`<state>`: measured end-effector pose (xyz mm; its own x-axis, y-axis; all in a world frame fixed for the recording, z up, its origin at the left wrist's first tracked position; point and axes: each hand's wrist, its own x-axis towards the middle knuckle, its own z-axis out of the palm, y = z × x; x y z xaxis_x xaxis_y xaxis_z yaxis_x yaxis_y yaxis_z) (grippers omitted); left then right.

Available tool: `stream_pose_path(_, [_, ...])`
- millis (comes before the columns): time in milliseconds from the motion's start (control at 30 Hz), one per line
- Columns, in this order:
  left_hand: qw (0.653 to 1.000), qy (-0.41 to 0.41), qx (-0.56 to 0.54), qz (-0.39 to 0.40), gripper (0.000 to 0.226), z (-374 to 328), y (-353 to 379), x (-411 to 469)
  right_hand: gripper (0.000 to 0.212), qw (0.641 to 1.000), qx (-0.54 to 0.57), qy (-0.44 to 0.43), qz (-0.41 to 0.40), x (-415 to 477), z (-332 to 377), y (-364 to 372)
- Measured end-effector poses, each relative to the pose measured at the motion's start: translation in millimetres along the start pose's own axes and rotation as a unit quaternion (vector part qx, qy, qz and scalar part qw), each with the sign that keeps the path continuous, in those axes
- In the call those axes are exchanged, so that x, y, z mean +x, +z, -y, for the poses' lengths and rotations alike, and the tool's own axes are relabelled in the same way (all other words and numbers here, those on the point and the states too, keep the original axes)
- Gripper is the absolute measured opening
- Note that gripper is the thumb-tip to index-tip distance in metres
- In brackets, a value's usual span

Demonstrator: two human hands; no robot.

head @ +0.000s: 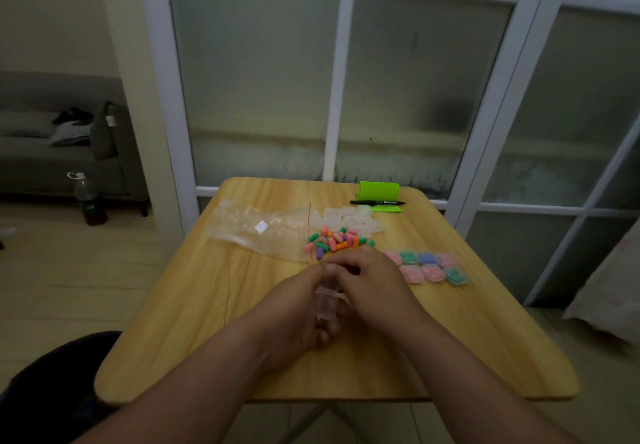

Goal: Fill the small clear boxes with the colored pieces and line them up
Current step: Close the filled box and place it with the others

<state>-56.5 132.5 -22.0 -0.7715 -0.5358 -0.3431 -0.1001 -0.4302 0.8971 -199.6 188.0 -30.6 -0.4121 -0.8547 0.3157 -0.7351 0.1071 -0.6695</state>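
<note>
Grips small clear box (325, 302) in left hand (300, 315), pinches its top with right hand (372, 282), both together over bench (207, 305), with colored pieces (334, 240) heaped just beyond, filled boxes (429, 267) rowed right of them.

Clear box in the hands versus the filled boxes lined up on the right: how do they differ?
The clear box looks colourless inside; the filled boxes show pink, green and blue. The clear box is gripped in the left hand, with the right hand at its top; the filled boxes lie in two rows on the table. Both are small, see-through boxes.
</note>
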Motion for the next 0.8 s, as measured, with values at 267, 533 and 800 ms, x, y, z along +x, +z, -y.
stream_pose_path(267, [0.986, 0.005, -0.126, -0.106, 0.055, -8.1, -10.2, 14.4, 0.016, 0.996, 0.041, 0.051, -0.067, 21.1, -28.0, -13.7])
stream_pose_path(533, [0.981, 0.003, -0.174, -0.084, 0.052, -10.9, -15.6, 27.1, 0.026, 0.98, -0.14, 0.112, -0.081, 82.9, -73.6, -35.7])
stream_pose_path(800, [0.984, -0.003, -0.167, -0.065, 0.047, -10.6, -8.6, 31.6, 0.025, 0.937, -0.311, 0.162, 0.017, 113.1, -89.4, -24.4])
